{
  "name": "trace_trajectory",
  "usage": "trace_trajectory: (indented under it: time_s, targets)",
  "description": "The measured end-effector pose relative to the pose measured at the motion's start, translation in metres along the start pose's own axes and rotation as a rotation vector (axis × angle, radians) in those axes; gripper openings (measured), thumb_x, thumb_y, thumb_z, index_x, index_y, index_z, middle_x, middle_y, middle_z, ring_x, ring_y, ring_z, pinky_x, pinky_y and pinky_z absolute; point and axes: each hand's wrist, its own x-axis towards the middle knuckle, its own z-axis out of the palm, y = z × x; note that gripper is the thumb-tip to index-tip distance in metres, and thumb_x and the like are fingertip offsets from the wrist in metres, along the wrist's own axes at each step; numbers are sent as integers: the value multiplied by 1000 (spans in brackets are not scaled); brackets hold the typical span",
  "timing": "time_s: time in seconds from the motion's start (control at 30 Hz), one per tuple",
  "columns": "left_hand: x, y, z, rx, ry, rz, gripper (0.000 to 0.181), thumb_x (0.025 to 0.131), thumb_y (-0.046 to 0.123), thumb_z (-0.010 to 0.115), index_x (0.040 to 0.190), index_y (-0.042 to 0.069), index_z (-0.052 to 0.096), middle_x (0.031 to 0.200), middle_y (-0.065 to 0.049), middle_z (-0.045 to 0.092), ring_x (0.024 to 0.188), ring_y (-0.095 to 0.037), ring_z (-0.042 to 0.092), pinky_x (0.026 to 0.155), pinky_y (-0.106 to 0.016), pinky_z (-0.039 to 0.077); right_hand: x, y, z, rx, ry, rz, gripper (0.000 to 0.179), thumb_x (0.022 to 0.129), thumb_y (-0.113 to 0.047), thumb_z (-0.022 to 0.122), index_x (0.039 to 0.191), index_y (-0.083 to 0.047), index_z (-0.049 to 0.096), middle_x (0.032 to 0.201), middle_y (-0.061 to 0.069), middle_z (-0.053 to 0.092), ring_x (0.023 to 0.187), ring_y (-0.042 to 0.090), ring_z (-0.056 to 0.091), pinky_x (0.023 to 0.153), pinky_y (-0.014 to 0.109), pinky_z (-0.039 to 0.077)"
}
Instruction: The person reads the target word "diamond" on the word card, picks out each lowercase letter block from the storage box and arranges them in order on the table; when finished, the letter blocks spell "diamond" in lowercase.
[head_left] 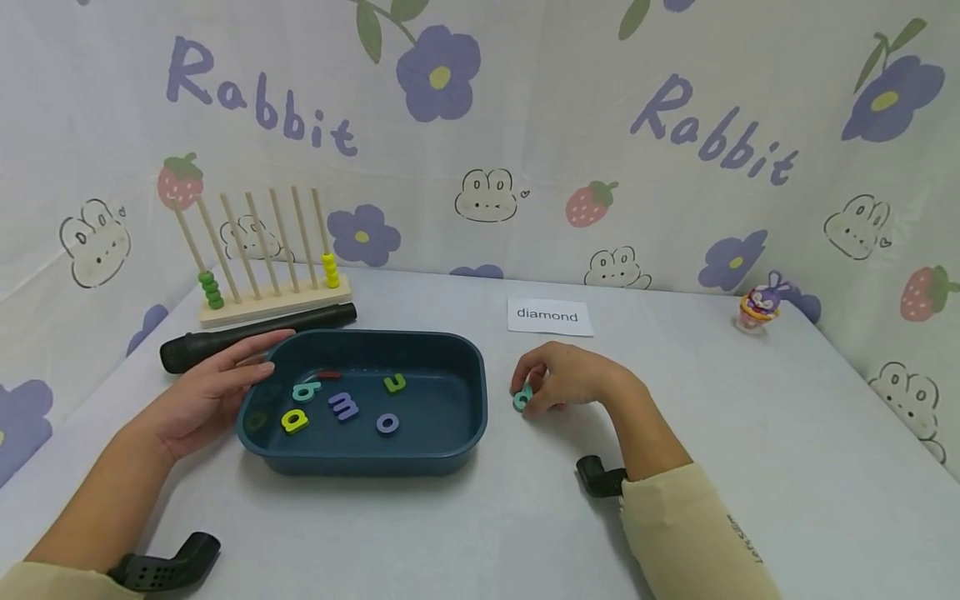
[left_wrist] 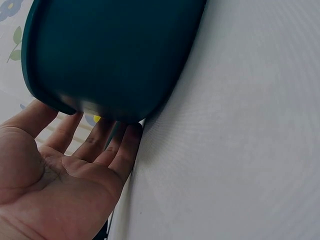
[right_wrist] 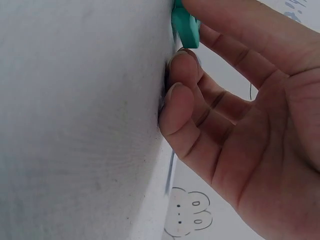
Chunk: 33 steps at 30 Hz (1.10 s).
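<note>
Right grip in a pinch on a chunky teal letter, left grip spread against a smooth, rounded tray.

Head view: forward, down — 2 wrist close-ups

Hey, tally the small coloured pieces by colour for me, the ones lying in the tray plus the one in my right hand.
Teal: 2 (tray letter, held letter in the right hand)
Purple: 2 (letter m, letter o)
Yellow: 1 (letter a)
Green: 1 (u-shaped letter)
Red: 1 (thin bar)
Total: 7 visible
</note>
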Motion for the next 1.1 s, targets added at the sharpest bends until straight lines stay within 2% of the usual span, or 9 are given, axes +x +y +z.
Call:
trace_trajectory:
  time_s: [0.37, 0.57, 0.73, 0.9, 1.1]
  targets:
    - [-2, -3, -3, 32, 8, -5, 50, 111, 26, 46, 161, 28, 37, 149, 14, 48, 127, -5, 58, 98, -25, 52, 2, 0, 2, 14, -13, -19, 21, 80, -12, 83, 99, -16, 75, 94, 5, 60, 80, 18, 58, 70, 28, 48]
    - [-1, -3, -3, 25, 1, 6, 50, 111, 26, 46, 160, 28, 38, 147, 16, 50, 128, -4, 57, 98, -24, 51, 2, 2, 1, 20, -22, -20, 21, 81, -14, 83, 100, -16, 75, 93, 5, 61, 79, 18, 59, 70, 29, 48]
    - [-2, -1, -2, -7, 1, 3, 49, 111, 25, 46, 160, 26, 38, 145, 16, 54, 125, -5, 61, 98, -24, 52, 3, 5, -1, 30, -37, -43, 19, 85, -17, 79, 104, -16, 75, 93, 5, 61, 76, 18, 59, 70, 30, 49]
    - [-1, 0, 0, 0, 8, -10, 51, 111, 26, 48, 161, 25, 36, 144, 16, 55, 124, -6, 61, 98, -26, 53, 2, 7, -4, 25, -45, -42, 22, 90, -24, 75, 111, -17, 73, 94, 5, 65, 71, 19, 60, 72, 32, 50]
    - [1, 0, 2, 34, 21, -15, 52, 111, 29, 48, 161, 25, 36, 145, 15, 53, 126, -6, 59, 98, -26, 51, 1, 2, -12, 8, -9, -59, 31, 93, -35, 72, 121, -20, 71, 104, 6, 66, 78, 23, 64, 78, 36, 49]
